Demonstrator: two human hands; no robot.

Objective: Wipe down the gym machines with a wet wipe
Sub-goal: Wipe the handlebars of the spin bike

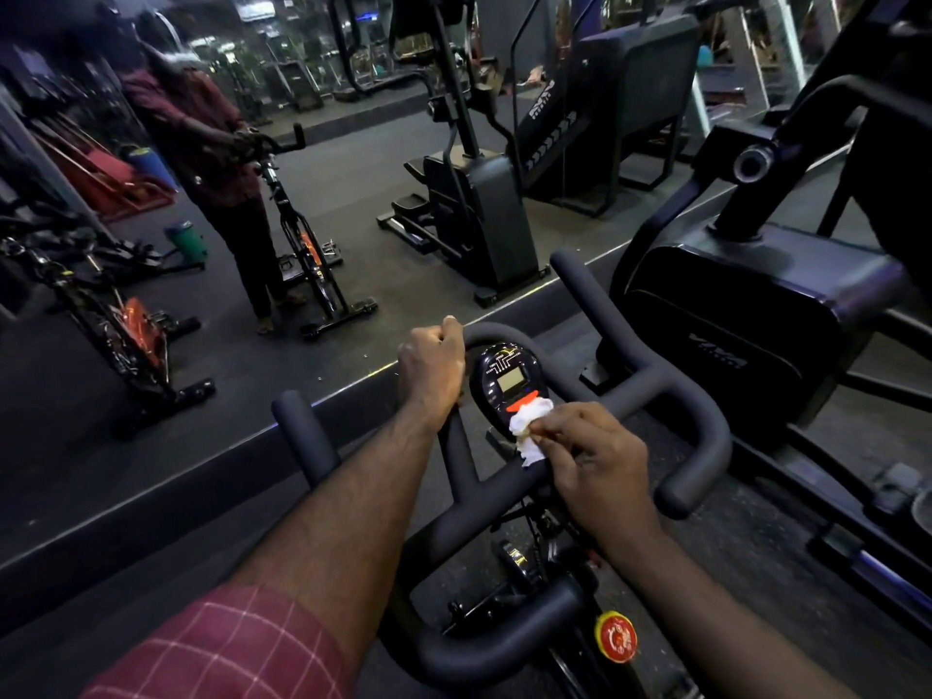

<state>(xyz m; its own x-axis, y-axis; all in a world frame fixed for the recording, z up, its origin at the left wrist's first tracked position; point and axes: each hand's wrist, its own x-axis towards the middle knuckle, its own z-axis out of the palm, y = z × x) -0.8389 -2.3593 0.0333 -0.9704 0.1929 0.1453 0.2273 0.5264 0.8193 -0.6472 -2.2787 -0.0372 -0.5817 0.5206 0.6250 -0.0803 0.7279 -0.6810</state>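
At center frame, the left hand (431, 375) curls around the matte black padded handlebar (305, 438), forearm outstretched. Just right, against the glossy oval console (507, 383), a crumpled white wet wipe (527, 428) sits pinched in the right hand's (600, 461) bent fingers.

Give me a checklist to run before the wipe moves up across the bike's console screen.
1. Wipe pinched in the right hand: ok.
2. Wipe touching the console at its lower edge: ok.
3. Left hand gripping the handlebar beside the console: ok.
4. Path up to the screen free of the fingers: ok.
5. Wipe wet enough: cannot tell.
6. Screen not yet wiped: cannot tell.
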